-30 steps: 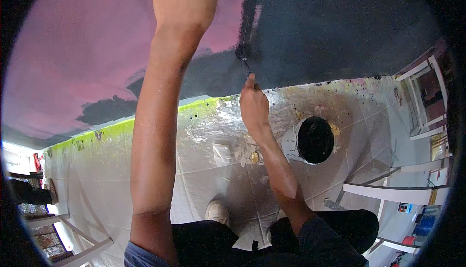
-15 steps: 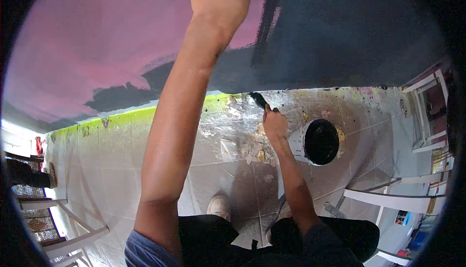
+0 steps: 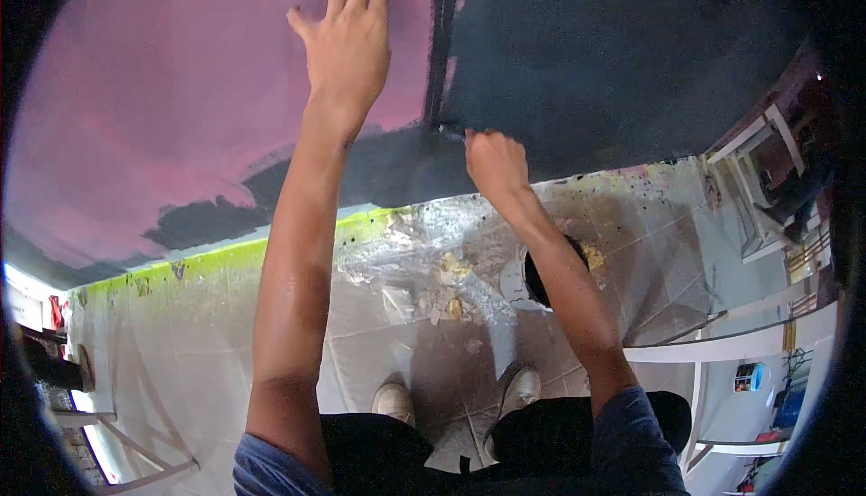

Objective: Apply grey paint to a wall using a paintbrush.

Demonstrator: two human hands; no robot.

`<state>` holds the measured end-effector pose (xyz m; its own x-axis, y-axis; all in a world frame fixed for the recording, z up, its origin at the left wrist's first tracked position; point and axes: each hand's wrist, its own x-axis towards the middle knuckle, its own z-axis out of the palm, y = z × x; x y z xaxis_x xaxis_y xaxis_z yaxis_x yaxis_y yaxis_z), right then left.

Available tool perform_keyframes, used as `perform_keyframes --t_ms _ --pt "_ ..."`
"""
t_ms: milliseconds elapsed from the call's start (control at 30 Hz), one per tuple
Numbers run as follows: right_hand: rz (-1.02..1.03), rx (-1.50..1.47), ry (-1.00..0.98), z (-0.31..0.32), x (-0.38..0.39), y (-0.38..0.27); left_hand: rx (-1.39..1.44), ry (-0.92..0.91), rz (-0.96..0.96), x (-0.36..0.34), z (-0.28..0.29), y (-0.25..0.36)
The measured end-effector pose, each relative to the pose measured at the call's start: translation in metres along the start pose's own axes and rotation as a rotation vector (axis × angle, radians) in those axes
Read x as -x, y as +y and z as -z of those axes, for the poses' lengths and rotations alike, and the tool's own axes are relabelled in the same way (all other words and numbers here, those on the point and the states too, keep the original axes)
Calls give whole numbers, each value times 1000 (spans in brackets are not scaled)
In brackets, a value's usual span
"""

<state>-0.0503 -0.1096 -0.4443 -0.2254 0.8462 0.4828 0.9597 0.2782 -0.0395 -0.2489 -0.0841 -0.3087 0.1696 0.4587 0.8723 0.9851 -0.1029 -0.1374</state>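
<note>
My left hand [image 3: 347,50] lies with spread fingers against the pink part of the wall [image 3: 171,63]. Lower and to the right, my right hand [image 3: 496,164] is closed round the handle of a paintbrush [image 3: 451,132]. The dark bristles are at the wall, near the lower end of a black vertical stripe [image 3: 442,41] that parts the pink from the dark grey paint [image 3: 622,63]. Much of the handle is hidden in my fist. Below my right forearm stands a white paint bucket [image 3: 514,284] with black inside, partly covered by the arm.
Paint flakes [image 3: 446,302] and splashes lie on the tiled floor [image 3: 207,343] along the wall's foot, beside a yellow-green strip [image 3: 216,257]. White wooden furniture frames stand at the right [image 3: 740,343] and lower left [image 3: 144,473]. My shoes [image 3: 394,403] are below.
My right hand has lifted the paintbrush from the wall's foot up onto the dark paint. My left hand now shows lower in view, fingers spread. The view has shifted somewhat.
</note>
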Motion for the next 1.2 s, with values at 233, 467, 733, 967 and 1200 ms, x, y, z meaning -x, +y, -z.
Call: perform_keyframes --t_ms 233,467,733,967,1200 --pt "28 119 140 160 -87 -26 18 -31 16 0 -7 -8" --pt "230 199 612 283 -121 -55 49 -49 7 0 -6 -11" --pt "170 404 670 229 -132 -30 85 -41 4 -1 -4 -13" --pt "115 360 236 95 -46 -9 61 -57 6 -3 1 -8" --pt "89 224 -31 36 -1 0 69 -92 10 2 6 -9"
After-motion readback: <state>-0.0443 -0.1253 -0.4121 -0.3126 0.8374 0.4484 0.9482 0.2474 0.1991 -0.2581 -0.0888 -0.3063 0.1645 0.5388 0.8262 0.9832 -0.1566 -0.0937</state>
